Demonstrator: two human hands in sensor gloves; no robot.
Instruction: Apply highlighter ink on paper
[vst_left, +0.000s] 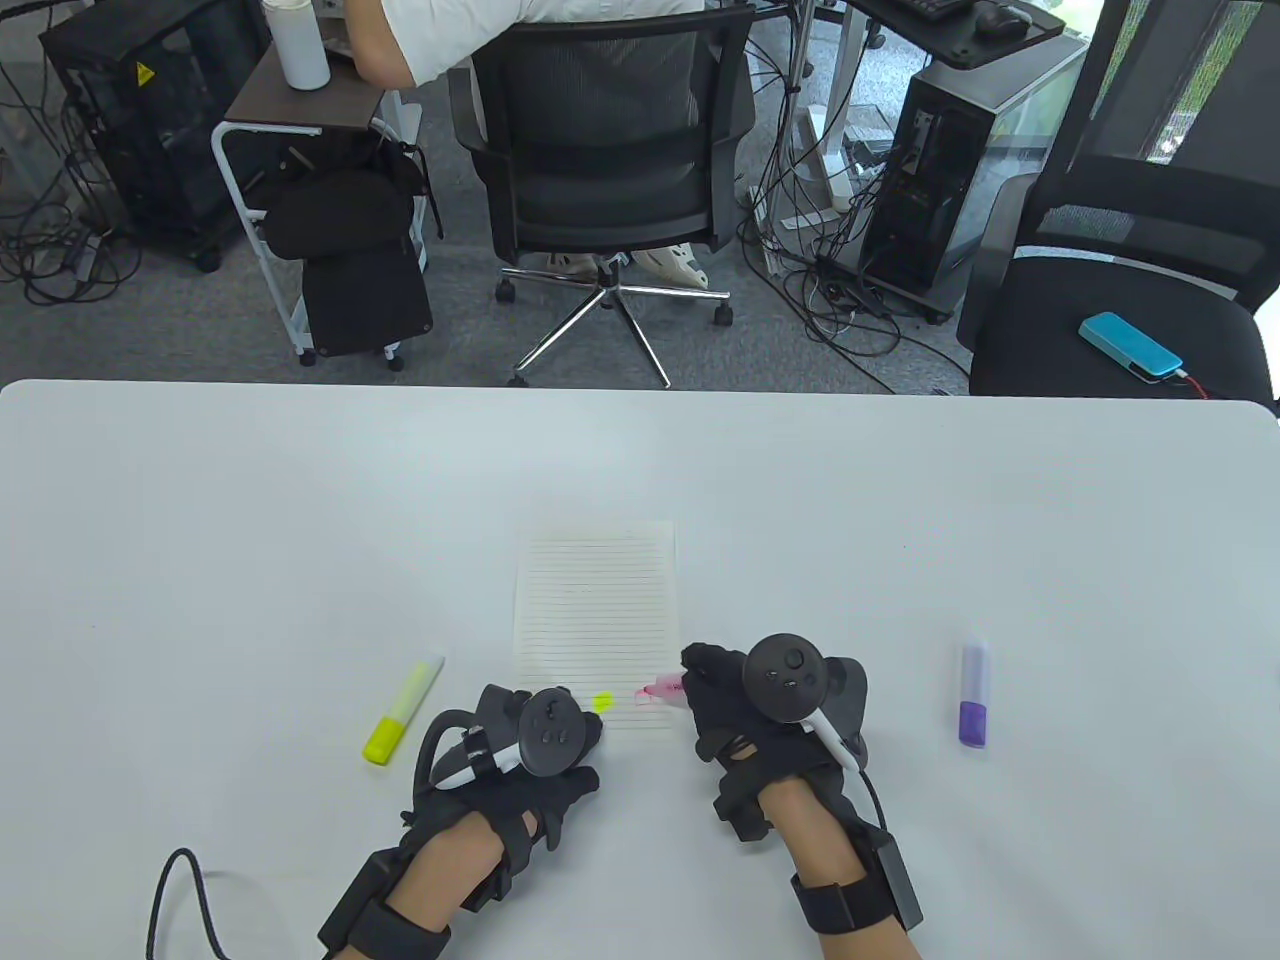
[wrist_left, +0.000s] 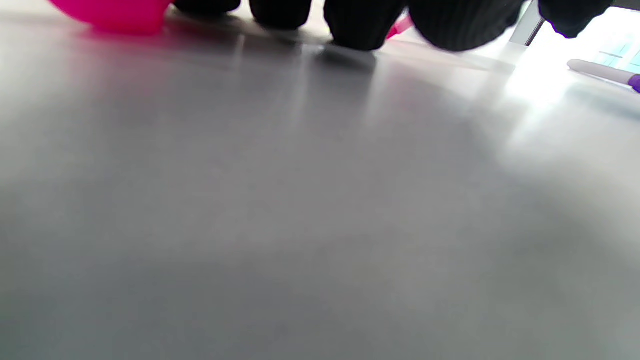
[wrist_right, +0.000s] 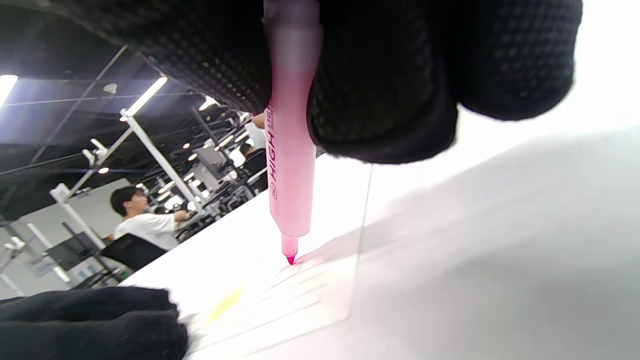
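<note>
A lined paper lies on the white table, with a yellow mark near its bottom edge. My right hand grips an uncapped pink highlighter. In the right wrist view the pink highlighter stands almost upright, its tip touching the paper near the right edge beside faint pink strokes. My left hand rests curled at the paper's bottom left corner. In the left wrist view its fingertips touch the surface, and a blurred pink cap sits beside them, apparently held.
A capped yellow highlighter lies left of my left hand. A capped purple highlighter lies to the right. Beyond the table's far edge stand office chairs, computer towers, cables and a seated person.
</note>
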